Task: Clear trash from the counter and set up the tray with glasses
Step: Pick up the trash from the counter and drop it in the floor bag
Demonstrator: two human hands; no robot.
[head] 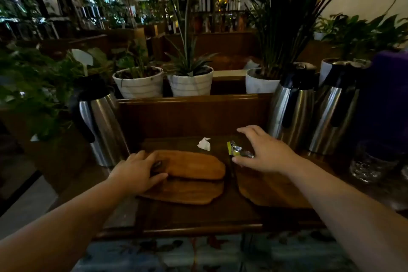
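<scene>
Two wooden trays are stacked at the counter's middle, the top tray (194, 164) over the lower one (187, 193). My left hand (138, 172) rests on the top tray's left end, fingers curled at its edge. A crumpled white paper (204, 144) lies behind the trays. A yellow and silver wrapper (237, 150) lies to its right. My right hand (263, 152) hovers over the wrapper with fingers spread, thumb touching or just beside it. Another wooden tray (269, 190) lies under my right forearm. A clear glass (371, 162) stands at the far right.
Steel thermos jugs stand at the left (99, 126) and right (291, 112), (333, 115). White plant pots (139, 83), (191, 81) line the ledge behind a wooden back wall (194, 112). A purple object (386, 99) stands at the far right.
</scene>
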